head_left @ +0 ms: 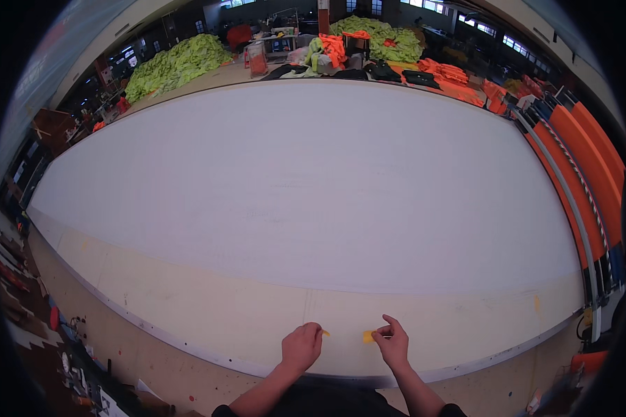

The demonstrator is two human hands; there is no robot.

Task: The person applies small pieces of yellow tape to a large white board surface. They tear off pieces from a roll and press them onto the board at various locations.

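Observation:
My left hand (303, 345) is closed in a pinch, with a narrow yellow strip (326, 333) that looks like tape sticking out at its fingertips. To its right, thumb and bent fingers of my right hand (393, 340) grip a wider yellow piece of tape (368, 337), while one finger points up and away. Both hands hover over or rest near the bare cream front strip of a large table (209, 292); contact with it is hard to tell. A wide white sheet (313, 187) covers most of the tabletop beyond them.
Rolls of orange fabric (584, 153) and long bars line the right edge. Beyond the table lie heaps of lime-yellow cloth (177, 66) and orange cloth (442, 71). Yellow marks (538, 306) show on the cream strip. Assorted items (76, 347) crowd the lower left floor.

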